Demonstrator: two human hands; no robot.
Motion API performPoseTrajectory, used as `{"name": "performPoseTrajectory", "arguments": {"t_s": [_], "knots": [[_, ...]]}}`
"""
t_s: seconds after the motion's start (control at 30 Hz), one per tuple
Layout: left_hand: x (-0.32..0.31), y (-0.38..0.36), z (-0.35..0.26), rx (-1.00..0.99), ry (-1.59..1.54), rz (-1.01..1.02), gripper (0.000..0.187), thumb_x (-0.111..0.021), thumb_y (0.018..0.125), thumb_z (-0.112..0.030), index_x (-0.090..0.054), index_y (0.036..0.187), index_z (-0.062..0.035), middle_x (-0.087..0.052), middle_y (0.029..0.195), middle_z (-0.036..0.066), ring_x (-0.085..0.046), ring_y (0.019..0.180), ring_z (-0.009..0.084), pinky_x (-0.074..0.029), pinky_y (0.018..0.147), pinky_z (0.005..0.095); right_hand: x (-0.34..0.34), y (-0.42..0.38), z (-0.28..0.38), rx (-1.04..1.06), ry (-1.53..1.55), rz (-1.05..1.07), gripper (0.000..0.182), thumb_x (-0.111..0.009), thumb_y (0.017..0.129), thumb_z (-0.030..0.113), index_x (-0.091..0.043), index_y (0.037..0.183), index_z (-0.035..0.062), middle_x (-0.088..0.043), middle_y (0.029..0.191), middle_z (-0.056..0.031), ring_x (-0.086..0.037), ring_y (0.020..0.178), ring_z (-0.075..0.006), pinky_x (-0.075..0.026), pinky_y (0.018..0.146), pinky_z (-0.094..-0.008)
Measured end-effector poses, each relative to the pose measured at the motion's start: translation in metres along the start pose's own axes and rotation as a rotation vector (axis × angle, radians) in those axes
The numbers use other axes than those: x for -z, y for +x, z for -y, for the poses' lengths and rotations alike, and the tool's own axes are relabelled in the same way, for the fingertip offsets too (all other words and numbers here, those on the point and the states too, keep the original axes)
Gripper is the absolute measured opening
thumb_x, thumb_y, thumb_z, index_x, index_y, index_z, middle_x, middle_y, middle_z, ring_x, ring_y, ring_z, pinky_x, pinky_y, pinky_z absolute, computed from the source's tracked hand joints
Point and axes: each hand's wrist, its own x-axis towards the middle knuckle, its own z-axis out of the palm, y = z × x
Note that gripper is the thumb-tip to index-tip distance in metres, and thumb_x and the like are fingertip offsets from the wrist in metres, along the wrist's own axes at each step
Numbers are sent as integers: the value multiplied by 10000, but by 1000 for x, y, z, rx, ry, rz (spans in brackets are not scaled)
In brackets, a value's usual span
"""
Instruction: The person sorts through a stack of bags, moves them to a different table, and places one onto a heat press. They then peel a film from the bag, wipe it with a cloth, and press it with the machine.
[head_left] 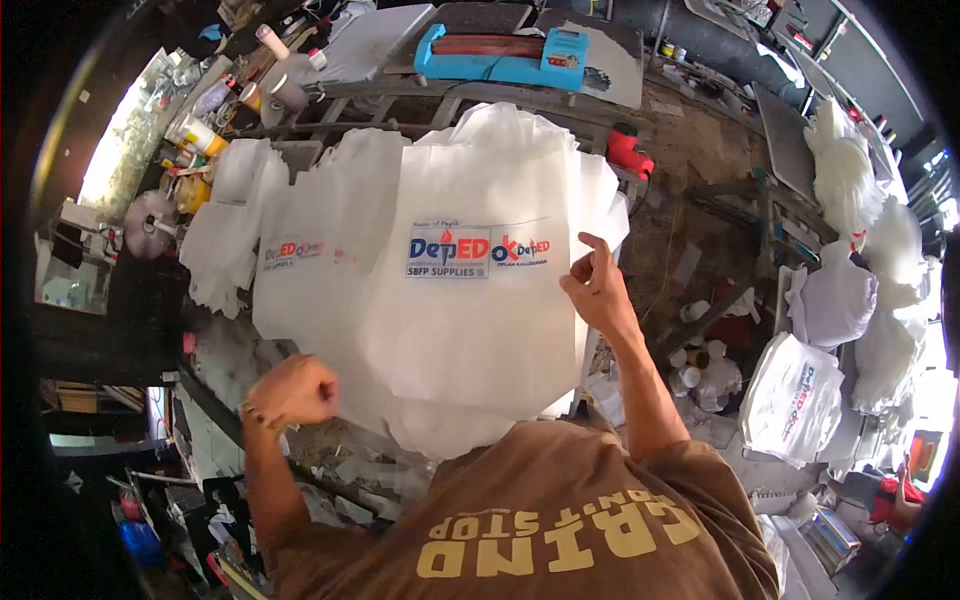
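Observation:
A big fanned pile of white printed bags [480, 340] covers the work surface in front of me. The top bag carries a blue and red "DepED" print. At the right edge of that print is my right hand [598, 285], its index finger bent and thumb apart, with nothing visible held. My left hand [298, 390] is curled into a fist by the pile's lower left edge; what it holds, if anything, is hidden. More bags with a similar print [295, 250] lie to the left, partly overlapped.
A blue machine [500, 58] stands at the back. Behind the pile's right corner is a red tool [630, 152]. Jars and bottles [200, 135] crowd the left bench. At the right are stacked printed bags [795, 400] and white bundles [838, 295].

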Motion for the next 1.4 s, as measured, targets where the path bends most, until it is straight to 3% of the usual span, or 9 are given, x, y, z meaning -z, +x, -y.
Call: {"name": "performPoseTrajectory", "arguments": {"t_s": [0.23,0.5,0.77,0.87,1.03,1.07,1.17,1.23,1.4], "knots": [[29,0,-57,-62,-106,-338,602,-803,733,-211,-611,1281,-50,-626,1286,196,-645,1108,365,-525,910,430,81,-41,2,5,336,-168,155,-499,1000,34,-516,1153,17,-625,1016,-70,-534,880,-89,-449,765,-262],[-19,195,-112,-449,123,-488,1033,-869,707,-196,-303,1571,-161,-260,1616,215,-209,1484,470,-264,1190,535,248,-177,-117,-154,395,-920,410,-566,970,36,-571,1380,32,-661,1189,-34,-566,934,-71,-450,872,-245],[-18,204,-108,-426,142,-394,1044,-836,762,-242,-219,1602,-185,-177,1652,197,-132,1508,468,-211,1206,556,343,-313,-335,-76,534,-1603,592,-783,823,0,-538,1362,17,-630,1194,-128,-636,986,-184,-548,831,-314],[-15,203,-113,-418,163,-366,1045,-828,772,-242,-201,1605,-182,-164,1656,194,-124,1511,463,-193,1212,558,352,-337,-390,-448,289,-1722,626,-810,798,49,-554,1369,62,-622,1269,-166,-635,1074,-286,-538,912,-400],[-24,205,-113,-468,190,-362,1046,-808,798,-260,-154,1610,-172,-204,1641,205,-136,1500,481,-164,1212,571,356,-342,-442,-1378,-784,-1229,844,-846,716,481,-488,1464,329,-334,1572,-209,-373,1381,-461,-375,1057,-606],[-23,204,-117,-573,185,-369,1044,-802,807,-271,-144,1610,-173,-208,1638,210,-138,1494,495,-164,1210,574,355,-343,-449,-1142,-924,-1297,702,-766,784,514,-495,1427,444,-144,1651,-176,-221,1420,-528,-348,1021,-688],[-40,190,-142,-457,233,-444,998,-760,852,-365,-146,1604,-134,-257,1591,274,-189,1477,493,-196,1194,583,323,-254,-334,-248,-793,-1329,457,-825,815,249,-682,1221,96,-654,1221,-160,-631,1063,-270,-501,897,-386],[-37,174,-177,-366,297,-407,949,-736,870,-410,-196,1586,-102,-312,1538,308,-268,1440,483,-257,1162,588,253,-176,-239,-270,129,-1036,365,-771,909,266,-687,1173,27,-708,956,-59,-646,857,-127,-511,736,-270],[11,214,-196,-387,42,-433,797,-784,812,-445,-464,1431,-58,-469,1390,257,-466,1287,419,-416,1046,533,90,-57,-89,-121,612,-25,624,-739,935,256,-465,1429,-8,-631,1206,-116,-609,1036,-154,-523,845,-303]]}}
